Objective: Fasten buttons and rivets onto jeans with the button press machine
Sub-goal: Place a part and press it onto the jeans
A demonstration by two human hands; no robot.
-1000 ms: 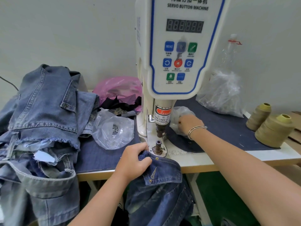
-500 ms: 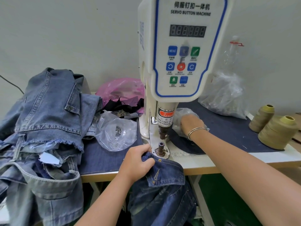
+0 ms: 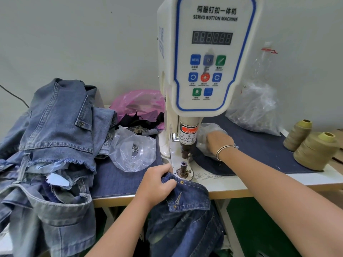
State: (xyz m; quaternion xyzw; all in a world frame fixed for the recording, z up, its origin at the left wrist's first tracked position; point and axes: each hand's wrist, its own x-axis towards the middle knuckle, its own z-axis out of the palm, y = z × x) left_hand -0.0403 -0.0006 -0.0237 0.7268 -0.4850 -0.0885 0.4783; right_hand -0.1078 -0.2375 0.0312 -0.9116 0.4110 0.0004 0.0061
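The white servo button machine (image 3: 207, 58) stands mid-table, its punch (image 3: 186, 152) raised above the lower die (image 3: 182, 168). My left hand (image 3: 156, 183) grips the waistband of dark blue jeans (image 3: 187, 197) at the table's front edge, just left of the die. A rivet sits on the waistband near the die. My right hand (image 3: 219, 142) reaches into a small clear plastic bag (image 3: 207, 129) right of the punch; its fingers are hidden inside the bag.
A heap of lighter jeans (image 3: 55, 145) fills the left side. A clear bag of metal parts (image 3: 132, 151) lies left of the machine, a pink bag (image 3: 137, 102) behind. Right: a large clear bag (image 3: 256, 110) and two thread cones (image 3: 313, 149).
The view has shifted slightly. Both hands stay in about the same places, the left on the waistband and the right in the small bag.
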